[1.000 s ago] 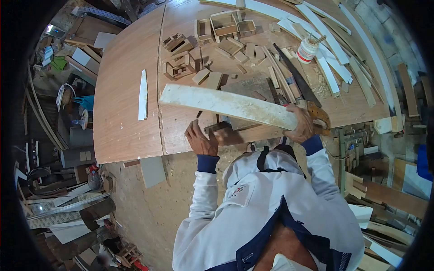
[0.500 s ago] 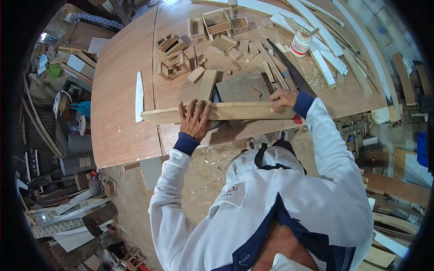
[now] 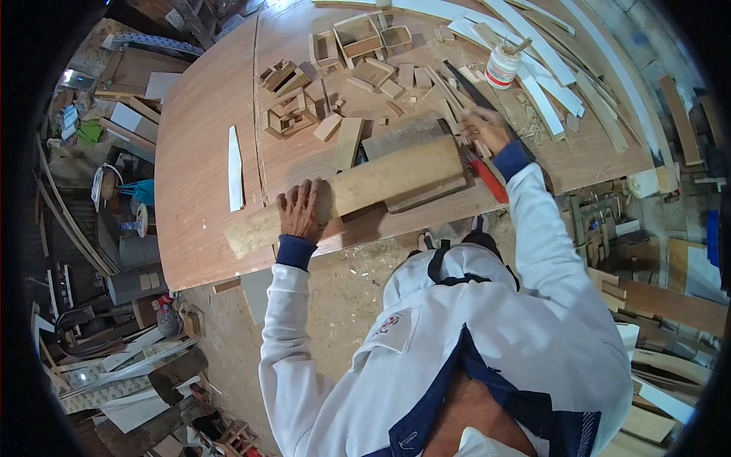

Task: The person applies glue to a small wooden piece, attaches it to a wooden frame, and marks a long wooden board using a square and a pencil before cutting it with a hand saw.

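A long wooden board point(image 3: 381, 181) lies slanted along the table's near edge, its wide face up and its left end lower. My left hand point(image 3: 301, 210) grips it left of the middle, fingers over the far edge. Just beyond the board's right end is my right hand point(image 3: 486, 128), off the board, its fingers loosely bent and somewhat blurred, over thin wooden strips point(image 3: 448, 97). Close below that hand lies a red handle point(image 3: 489, 180). A dark saw blade point(image 3: 470, 87) runs beside the strips. Under the board, a grey flat block point(image 3: 411, 129) is partly hidden.
Small wooden frames and boxes point(image 3: 358, 38) stand at the back of the table point(image 3: 205, 137), with several offcuts in front. A white glue jar point(image 3: 502, 67) holds sticks. Long white strips point(image 3: 552, 61) lie at right, and one white piece point(image 3: 235, 169) at left.
The board has turned from its edge onto its face, and its left end has swung toward me. My right hand has let go of it and moved up; the red handle is more exposed.
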`<state>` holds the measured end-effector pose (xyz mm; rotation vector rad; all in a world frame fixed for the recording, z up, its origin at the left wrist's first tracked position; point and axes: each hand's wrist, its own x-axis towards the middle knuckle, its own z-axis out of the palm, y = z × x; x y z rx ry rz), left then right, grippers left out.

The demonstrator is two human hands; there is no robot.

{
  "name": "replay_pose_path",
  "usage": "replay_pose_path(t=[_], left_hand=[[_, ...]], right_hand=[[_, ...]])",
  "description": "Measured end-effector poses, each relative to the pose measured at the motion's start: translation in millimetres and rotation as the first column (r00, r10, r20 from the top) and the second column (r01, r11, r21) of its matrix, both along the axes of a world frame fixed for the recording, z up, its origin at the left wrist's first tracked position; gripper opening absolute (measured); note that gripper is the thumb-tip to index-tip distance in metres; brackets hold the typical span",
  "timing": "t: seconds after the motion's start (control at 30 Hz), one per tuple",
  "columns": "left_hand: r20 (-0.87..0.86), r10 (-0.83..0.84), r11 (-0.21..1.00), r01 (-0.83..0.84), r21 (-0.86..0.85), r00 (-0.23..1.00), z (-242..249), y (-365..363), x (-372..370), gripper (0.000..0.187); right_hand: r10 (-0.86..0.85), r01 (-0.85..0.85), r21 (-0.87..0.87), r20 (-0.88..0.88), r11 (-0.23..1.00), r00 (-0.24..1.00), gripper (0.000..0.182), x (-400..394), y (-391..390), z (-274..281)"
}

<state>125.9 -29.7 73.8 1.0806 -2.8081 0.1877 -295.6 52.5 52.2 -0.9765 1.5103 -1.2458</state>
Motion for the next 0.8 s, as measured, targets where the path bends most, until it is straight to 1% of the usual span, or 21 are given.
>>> replay_pose_path(t=[0.03, 0.07, 0.1, 0.17, 0.2, 0.23, 0.3, 0.33, 0.4, 0.43, 0.5, 0.53, 0.57, 0.63, 0.67, 0.7, 0.77, 0.8], left_hand=[[-0.001, 0.005, 1.0, -0.005, 0.0, 1.0, -0.5, -1.5, 5.6, 0.087], [-0.016, 0.065, 0.998, -0.064, 0.017, 0.998, -2.8, -2.7, 12.4, 0.088], [-0.031, 0.122, 0.992, -0.121, 0.035, 0.992, -6.1, -4.1, 18.0, 0.089], [-0.051, 0.131, 0.991, -0.13, 0.019, 0.99, -17.2, -7.2, 26.1, 0.092], [-0.087, 0.128, 0.991, -0.126, 0.034, 0.988, -22.8, -9.4, 29.4, 0.092], [-0.125, 0.123, 0.992, -0.118, 0.047, 0.985, -25.0, -10.8, 28.8, 0.092], [-0.117, 0.132, 0.99, -0.123, 0.076, 0.984, -28.8, -10.9, 24.8, 0.091], [-0.108, 0.15, 0.985, -0.139, 0.103, 0.983, -29.9, -10.7, 22.0, 0.091], [-0.096, 0.146, 0.984, -0.134, 0.117, 0.985, -33.6, -10.8, 16.3, 0.09], [-0.083, 0.154, 0.981, -0.143, 0.129, 0.985, -35.5, -10.9, 13.6, 0.09], [-0.077, 0.16, 0.977, -0.146, 0.157, 0.984, -39.1, -10.8, 9.4, 0.09], [-0.071, 0.171, 0.971, -0.156, 0.182, 0.983, -40.3, -11.4, 7.9, 0.089], [-0.07, 0.167, 0.972, -0.152, 0.18, 0.984, -41.9, -12.1, 7.5, 0.089], [-0.072, 0.19, 0.96, -0.17, 0.224, 0.979, -43.6, -12.7, 7.1, 0.088], [-0.07, 0.186, 0.96, -0.166, 0.223, 0.98, -43.9, -12.8, 8.1, 0.088], [-0.081, 0.194, 0.958, -0.171, 0.229, 0.978, -43.4, -12.4, 8.5, 0.089], [-0.092, 0.202, 0.956, -0.176, 0.233, 0.975, -42.2, -12.3, 10.4, 0.09], [-0.093, 0.206, 0.957, -0.181, 0.227, 0.974, -41.7, -12.8, 10.7, 0.092]], right_hand=[[-0.269, 0.267, -0.043, -0.072, 0.963, 0.96, 0.022, -4.1, 5.1, -8.3], [-0.418, 0.366, -0.206, -0.363, 0.908, 0.833, 0.016, -15.2, 5.5, -46.0], [-0.415, 0.364, -0.203, -0.362, 0.909, 0.835, 0.016, -9.3, 8.8, -54.9], [-0.49, 0.454, -0.225, -0.143, 0.862, 0.86, 0.011, 10.5, 28.4, -61.7], [-0.455, 0.407, -0.243, -0.192, 0.88, 0.87, 0.01, 21.9, 37.6, -59.1], [-0.463, 0.416, -0.241, -0.191, 0.877, 0.866, 0.01, 32.4, 42.9, -56.0], [-0.396, 0.299, -0.301, -0.349, 0.906, 0.849, 0.01, 49.6, 47.6, -50.2], [-0.406, 0.31, -0.301, -0.349, 0.902, 0.845, 0.01, 53.9, 48.2, -50.5], [-0.292, 0.212, -0.209, -0.515, 0.954, 0.806, 0.011, 62.0, 49.4, -48.3], [-0.299, 0.221, -0.209, -0.515, 0.953, 0.803, 0.011, 66.9, 49.3, -44.8], [-0.26, 0.167, -0.209, -0.586, 0.964, 0.767, 0.016, 76.5, 47.8, -37.4], [-0.256, 0.127, -0.227, -0.735, 0.965, 0.627, 0.022, 77.9, 43.0, -43.0], [-0.26, 0.132, -0.229, -0.734, 0.964, 0.627, 0.022, 81.0, 39.1, -43.6], [-0.258, 0.187, -0.185, -0.809, 0.965, 0.528, 0.023, 91.7, 29.1, -40.3], [-0.203, 0.199, -0.115, -0.834, 0.973, 0.513, 0.024, 94.9, 23.7, -38.0], [-0.206, 0.202, -0.116, -0.833, 0.972, 0.513, 0.024, 92.2, 19.9, -43.5], [-0.13, 0.132, -0.066, -0.813, 0.989, 0.568, 0.023, 88.8, 11.8, -58.9], [-0.166, 0.165, -0.087, -0.811, 0.982, 0.561, 0.02, 88.8, 12.2, -57.2]])
